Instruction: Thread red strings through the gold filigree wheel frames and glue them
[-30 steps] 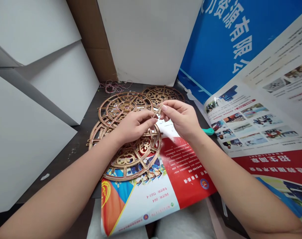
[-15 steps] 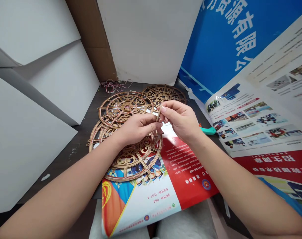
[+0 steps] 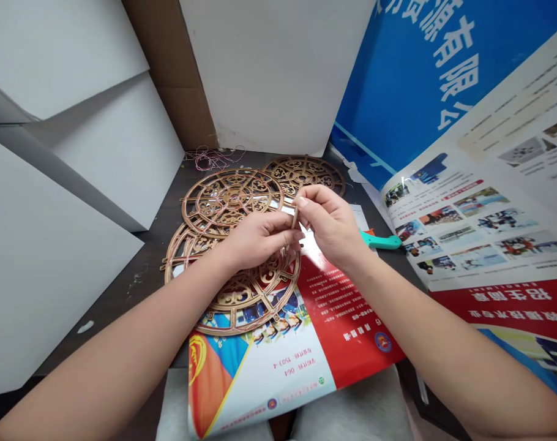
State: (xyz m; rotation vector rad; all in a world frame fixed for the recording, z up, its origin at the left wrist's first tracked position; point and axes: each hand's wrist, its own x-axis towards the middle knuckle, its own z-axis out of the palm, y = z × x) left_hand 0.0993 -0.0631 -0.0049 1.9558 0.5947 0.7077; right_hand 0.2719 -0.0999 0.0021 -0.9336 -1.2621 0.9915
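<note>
My left hand (image 3: 262, 239) pinches a small tan stick-like piece (image 3: 295, 217) between thumb and fingers, above the nearest openwork disc (image 3: 232, 298). Close against its right side, my right hand (image 3: 328, 223) has thumb and forefinger closed at the upper end of the same piece. Two more ornate wooden discs lie behind, one at the upper left (image 3: 233, 196) overlapping the nearest, another farther back (image 3: 303, 174). Under the hands and the nearest disc is a printed poster sheet (image 3: 301, 361).
A teal-handled tool (image 3: 384, 242) lies right of my right hand. Tangled pink thread (image 3: 208, 159) sits at the table's back left. White panels (image 3: 269, 73) stand left and behind; a printed sheet (image 3: 480, 226) and blue board (image 3: 398, 92) rise on the right.
The small piece has tilted more upright between my fingers. My right hand has shifted slightly left and down, exposing more of the teal-handled tool.
</note>
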